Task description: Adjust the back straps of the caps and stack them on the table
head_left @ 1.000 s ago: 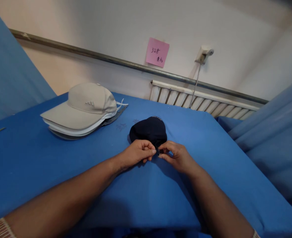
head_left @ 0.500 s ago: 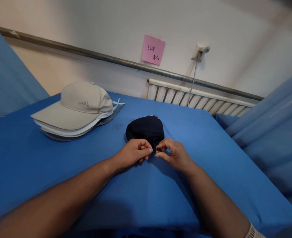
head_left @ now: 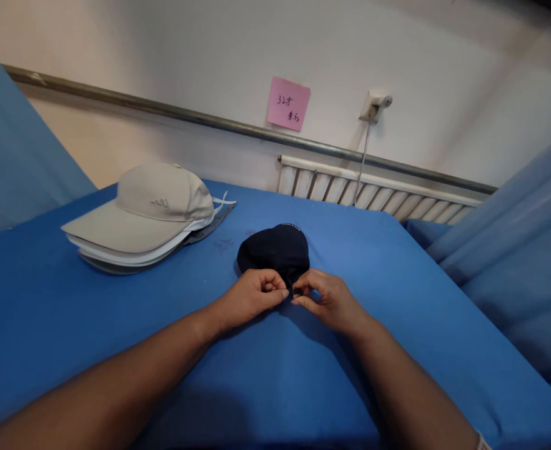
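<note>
A dark navy cap (head_left: 273, 250) lies on the blue-covered table (head_left: 163, 350), its near edge drawn up between my hands. My left hand (head_left: 259, 292) pinches that edge with thumb and forefinger. Close beside it, my right hand (head_left: 325, 297) is also closed, thumb and fingertips gripping the cap's near edge or a strap on it. The exact part between the fingertips is too small to make out. Left of the cap sits a stack of caps, a beige one (head_left: 160, 194) with a small logo on top, and white and grey ones beneath.
White ties (head_left: 223, 201) stick out from the stack's right side. Behind the table are a white radiator (head_left: 332, 184), a metal rail (head_left: 186, 117) and a socket with a plug (head_left: 373, 106). A pink note (head_left: 288, 104) is on the wall. Blue curtains (head_left: 528, 250) hang at both sides.
The view has tilted slightly, so everything sits a little lower. Both hands keep their hold on the cap's edge, with only small finger shifts.
</note>
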`<state>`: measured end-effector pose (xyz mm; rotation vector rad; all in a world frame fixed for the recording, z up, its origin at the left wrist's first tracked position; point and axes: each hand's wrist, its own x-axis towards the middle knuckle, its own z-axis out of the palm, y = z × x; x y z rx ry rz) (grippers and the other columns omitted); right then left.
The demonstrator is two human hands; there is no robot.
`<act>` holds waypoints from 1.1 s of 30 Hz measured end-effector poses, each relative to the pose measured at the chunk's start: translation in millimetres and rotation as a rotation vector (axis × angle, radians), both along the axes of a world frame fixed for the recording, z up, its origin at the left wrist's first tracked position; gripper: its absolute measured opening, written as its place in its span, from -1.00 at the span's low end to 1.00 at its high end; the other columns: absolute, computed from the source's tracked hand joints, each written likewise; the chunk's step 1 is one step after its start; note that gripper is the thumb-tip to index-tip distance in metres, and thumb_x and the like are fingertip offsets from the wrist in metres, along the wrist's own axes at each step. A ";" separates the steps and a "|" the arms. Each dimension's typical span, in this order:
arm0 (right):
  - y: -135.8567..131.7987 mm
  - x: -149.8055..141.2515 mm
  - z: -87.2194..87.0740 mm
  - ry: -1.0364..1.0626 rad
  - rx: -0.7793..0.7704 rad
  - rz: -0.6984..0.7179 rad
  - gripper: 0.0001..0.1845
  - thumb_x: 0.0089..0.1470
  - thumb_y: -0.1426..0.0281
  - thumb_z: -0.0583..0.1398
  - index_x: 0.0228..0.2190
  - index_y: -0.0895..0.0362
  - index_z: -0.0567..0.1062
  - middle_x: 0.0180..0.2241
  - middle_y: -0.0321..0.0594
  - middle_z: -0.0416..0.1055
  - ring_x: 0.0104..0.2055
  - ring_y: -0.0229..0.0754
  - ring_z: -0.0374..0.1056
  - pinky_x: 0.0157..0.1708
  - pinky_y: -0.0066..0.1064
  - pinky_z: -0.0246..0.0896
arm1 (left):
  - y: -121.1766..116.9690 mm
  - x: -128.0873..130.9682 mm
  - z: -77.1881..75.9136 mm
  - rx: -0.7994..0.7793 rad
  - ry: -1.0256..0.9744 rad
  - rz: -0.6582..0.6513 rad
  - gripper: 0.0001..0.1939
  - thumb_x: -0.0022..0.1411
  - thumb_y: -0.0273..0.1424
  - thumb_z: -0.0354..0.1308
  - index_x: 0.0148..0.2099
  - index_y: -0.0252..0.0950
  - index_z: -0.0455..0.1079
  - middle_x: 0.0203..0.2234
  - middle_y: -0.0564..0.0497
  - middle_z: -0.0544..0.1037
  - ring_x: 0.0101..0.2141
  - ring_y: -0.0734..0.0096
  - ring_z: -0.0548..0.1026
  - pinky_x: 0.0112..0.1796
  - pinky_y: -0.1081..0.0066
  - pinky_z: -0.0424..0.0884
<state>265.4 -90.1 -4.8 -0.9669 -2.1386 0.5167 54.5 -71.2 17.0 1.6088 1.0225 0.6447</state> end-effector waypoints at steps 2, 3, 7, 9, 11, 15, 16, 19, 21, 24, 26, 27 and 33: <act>0.0 0.3 -0.4 -0.008 0.003 0.003 -0.87 0.12 0.40 0.27 -0.24 0.07 0.46 -0.30 -0.25 0.45 -0.31 -0.25 0.40 -0.30 -0.41 0.31 | 0.9 -0.6 -1.4 0.010 0.005 -0.002 -0.76 0.07 -0.22 0.21 -0.43 -0.31 0.37 -0.66 0.16 0.30 -0.60 0.58 0.17 -0.57 0.52 0.10; -0.1 0.4 -0.5 -0.013 0.002 0.006 -0.86 0.12 0.40 0.27 -0.24 0.07 0.46 -0.30 -0.25 0.45 -0.31 -0.25 0.40 -0.30 -0.41 0.31 | 1.4 -0.9 -2.0 0.016 0.009 -0.005 -0.76 0.06 -0.22 0.21 -0.43 -0.31 0.37 -0.65 0.16 0.31 -0.60 0.58 0.17 -0.56 0.52 0.11; -1.3 -0.4 1.3 -0.032 -0.004 0.012 -0.86 0.12 0.39 0.28 -0.23 0.06 0.46 -0.30 -0.25 0.45 -0.31 -0.25 0.40 -0.30 -0.40 0.32 | 1.9 -1.1 -2.3 0.036 0.039 -0.011 -0.77 0.05 -0.24 0.21 -0.44 -0.31 0.38 -0.62 0.13 0.35 -0.58 0.56 0.21 -0.54 0.52 0.14; -2.0 -1.1 2.5 -0.045 -0.005 0.009 -0.86 0.13 0.38 0.27 -0.23 0.06 0.46 -0.30 -0.25 0.45 -0.31 -0.24 0.40 -0.29 -0.39 0.32 | 0.9 -0.6 -1.3 0.042 0.047 -0.011 -0.78 0.06 -0.25 0.21 -0.44 -0.31 0.38 -0.62 0.12 0.35 -0.58 0.56 0.22 -0.55 0.51 0.14; -2.4 -1.7 3.2 -0.056 -0.003 0.007 -0.86 0.13 0.38 0.26 -0.22 0.06 0.45 -0.29 -0.23 0.44 -0.31 -0.24 0.40 -0.29 -0.38 0.31 | -0.3 0.1 -0.6 0.045 0.041 -0.007 -0.79 0.06 -0.25 0.20 -0.44 -0.31 0.38 -0.62 0.12 0.35 -0.58 0.56 0.22 -0.55 0.51 0.13; -1.9 -2.6 3.2 -0.081 0.004 0.017 -0.86 0.13 0.40 0.26 -0.23 0.07 0.43 -0.30 -0.24 0.44 -0.32 -0.24 0.38 -0.30 -0.38 0.30 | -1.7 1.5 -1.3 0.050 0.012 -0.001 -0.79 0.06 -0.27 0.21 -0.45 -0.31 0.37 -0.62 0.13 0.35 -0.58 0.56 0.22 -0.54 0.51 0.13; -1.8 -2.9 3.2 -0.088 0.006 0.020 -0.87 0.13 0.41 0.25 -0.24 0.07 0.43 -0.30 -0.24 0.43 -0.32 -0.24 0.38 -0.30 -0.38 0.30 | -1.6 1.7 -1.6 0.049 0.009 -0.005 -0.79 0.07 -0.27 0.21 -0.45 -0.31 0.37 -0.62 0.13 0.35 -0.58 0.57 0.21 -0.54 0.51 0.13; -2.2 -3.6 3.5 -0.096 0.005 0.021 -0.88 0.14 0.42 0.24 -0.24 0.08 0.43 -0.30 -0.24 0.43 -0.30 -0.23 0.38 -0.29 -0.38 0.29 | -0.7 1.5 -2.3 0.054 0.016 -0.005 -0.78 0.07 -0.26 0.21 -0.45 -0.31 0.37 -0.62 0.13 0.35 -0.58 0.57 0.22 -0.54 0.51 0.14; -2.8 -3.7 4.0 -0.079 -0.004 0.014 -0.88 0.13 0.42 0.25 -0.24 0.07 0.43 -0.30 -0.23 0.43 -0.30 -0.23 0.38 -0.29 -0.38 0.29 | 0.0 1.3 -2.4 0.052 0.027 0.004 -0.78 0.06 -0.25 0.22 -0.44 -0.32 0.38 -0.62 0.13 0.36 -0.58 0.57 0.22 -0.54 0.51 0.14; -3.5 -2.8 4.5 -0.039 -0.022 0.006 -0.87 0.13 0.41 0.25 -0.24 0.07 0.45 -0.31 -0.25 0.44 -0.30 -0.24 0.38 -0.30 -0.39 0.29 | 0.5 1.1 -2.2 0.027 0.027 0.012 -0.78 0.06 -0.25 0.21 -0.42 -0.32 0.41 -0.63 0.13 0.37 -0.60 0.57 0.22 -0.56 0.51 0.13; -3.3 -1.7 4.2 -0.019 -0.029 0.014 -0.87 0.13 0.40 0.26 -0.24 0.07 0.46 -0.31 -0.25 0.44 -0.31 -0.24 0.38 -0.30 -0.40 0.29 | 0.4 0.8 -2.1 -0.005 0.014 0.012 -0.78 0.06 -0.25 0.21 -0.40 -0.33 0.42 -0.65 0.14 0.35 -0.62 0.58 0.20 -0.58 0.52 0.11; -3.0 -1.3 3.7 -0.010 -0.030 0.017 -0.87 0.13 0.40 0.26 -0.24 0.07 0.46 -0.31 -0.26 0.45 -0.31 -0.25 0.38 -0.30 -0.40 0.29 | 0.3 0.5 -2.0 -0.025 0.004 0.008 -0.77 0.06 -0.24 0.21 -0.40 -0.33 0.43 -0.67 0.15 0.33 -0.63 0.59 0.19 -0.59 0.53 0.09; 0.0 -0.5 -0.1 0.052 -0.029 -0.007 -0.87 0.10 0.38 0.30 -0.27 0.06 0.48 -0.34 -0.29 0.46 -0.33 -0.27 0.38 -0.32 -0.42 0.30 | 0.9 -2.6 -0.6 -0.109 -0.060 -0.016 -0.77 0.07 -0.24 0.25 -0.36 -0.33 0.43 -0.70 0.17 0.31 -0.66 0.61 0.18 -0.62 0.54 0.09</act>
